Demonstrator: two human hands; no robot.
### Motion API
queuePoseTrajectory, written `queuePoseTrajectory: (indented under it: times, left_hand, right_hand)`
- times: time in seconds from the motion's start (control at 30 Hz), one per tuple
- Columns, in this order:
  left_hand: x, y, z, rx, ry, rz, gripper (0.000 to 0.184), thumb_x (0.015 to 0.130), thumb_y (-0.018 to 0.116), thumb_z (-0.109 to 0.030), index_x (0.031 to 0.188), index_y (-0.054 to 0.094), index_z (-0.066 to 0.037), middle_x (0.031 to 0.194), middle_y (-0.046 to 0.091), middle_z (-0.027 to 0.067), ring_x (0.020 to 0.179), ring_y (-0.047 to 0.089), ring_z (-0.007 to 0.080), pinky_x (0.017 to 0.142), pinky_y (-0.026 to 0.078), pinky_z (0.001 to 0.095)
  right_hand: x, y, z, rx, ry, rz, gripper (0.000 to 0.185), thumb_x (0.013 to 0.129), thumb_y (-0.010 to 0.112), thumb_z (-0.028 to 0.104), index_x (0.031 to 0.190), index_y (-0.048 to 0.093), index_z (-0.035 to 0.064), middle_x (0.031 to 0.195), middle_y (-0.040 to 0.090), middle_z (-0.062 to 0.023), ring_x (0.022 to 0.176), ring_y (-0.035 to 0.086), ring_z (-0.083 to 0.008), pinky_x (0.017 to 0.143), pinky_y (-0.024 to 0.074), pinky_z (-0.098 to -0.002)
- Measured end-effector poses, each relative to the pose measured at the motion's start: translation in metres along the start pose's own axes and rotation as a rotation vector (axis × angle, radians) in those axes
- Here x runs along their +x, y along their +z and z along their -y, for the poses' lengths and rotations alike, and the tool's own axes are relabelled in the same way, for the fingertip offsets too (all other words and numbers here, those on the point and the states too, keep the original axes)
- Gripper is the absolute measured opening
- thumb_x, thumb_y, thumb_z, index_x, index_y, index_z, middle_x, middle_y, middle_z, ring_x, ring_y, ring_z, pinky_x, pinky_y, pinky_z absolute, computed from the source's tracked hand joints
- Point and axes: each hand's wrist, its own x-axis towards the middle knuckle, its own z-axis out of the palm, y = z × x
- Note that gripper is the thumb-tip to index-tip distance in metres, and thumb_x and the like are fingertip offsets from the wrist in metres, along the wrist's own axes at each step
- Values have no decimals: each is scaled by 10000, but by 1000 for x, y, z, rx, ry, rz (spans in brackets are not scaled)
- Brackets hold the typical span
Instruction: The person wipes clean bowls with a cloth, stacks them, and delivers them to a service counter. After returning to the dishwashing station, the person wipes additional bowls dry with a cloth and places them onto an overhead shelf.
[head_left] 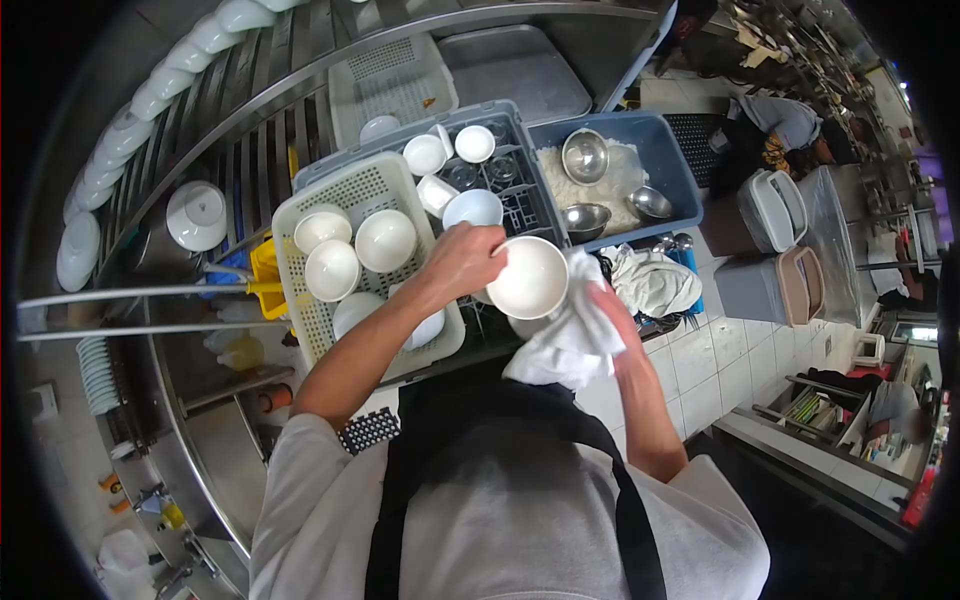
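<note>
A white bowl (528, 279) is gripped at its left rim by my left hand (464, 258), its inside facing up. Against the bowl's right side, a white cloth (570, 343) is bunched in my right hand (616, 322), whose fingers are partly hidden by it. Left of the bowl, a pale perforated basket (293, 215) holds several white bowls (385, 241). Behind my left hand a grey rack (522, 150) carries white cups (424, 155), glasses and a pale blue bowl (473, 208).
A blue-grey tub (680, 165) with metal bowls (585, 157) stands at the back right. White cloths (655, 280) lie in front of it. Stacked white bowls (150, 98) line the upper-left shelf. Bins (765, 290) stand at right, with other people beyond.
</note>
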Motion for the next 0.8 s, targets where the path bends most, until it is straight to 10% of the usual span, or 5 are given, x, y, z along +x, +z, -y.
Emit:
queuePoseTrajectory:
  times: [0.1,0.27,0.57,0.73,0.8]
  left_hand:
    - [6,-2,9,-7,205,-19,311,909,706,-301,768,668,-26,697,709,88,576,654,246,564,495,415]
    - [-24,-71,72,-262,-191,-204,243,833,781,-270,876,693,-48,731,690,78,675,656,170,639,529,323]
    - [-45,-43,123,467,-415,129,249,710,782,-255,880,749,-75,842,715,184,893,695,355,846,547,443]
    - [-48,-46,137,338,-363,9,236,738,771,-232,812,730,-11,871,730,188,904,711,325,830,554,437]
    - [-51,-80,134,-292,-512,84,198,825,736,-181,873,722,10,887,738,114,901,716,273,830,560,401]
  right_hand:
    - [37,22,23,-1091,-387,-131,466,844,691,158,1251,561,-27,1106,678,-288,1078,655,-403,938,499,-439]
    - [72,41,49,-1570,-529,-190,352,810,674,151,1096,582,-34,923,685,-301,935,647,-493,825,508,-551]
    - [104,77,29,-1607,-225,-54,813,791,728,566,1215,585,-112,1061,663,-346,1065,645,-460,956,506,-460]
    - [16,110,108,-1095,-241,-171,988,866,671,605,1463,358,-117,1387,527,-294,1301,527,-333,1086,406,-364]
    - [-9,117,112,-899,-319,-225,917,905,660,556,1473,355,-96,1395,526,-263,1285,532,-310,1082,406,-360]
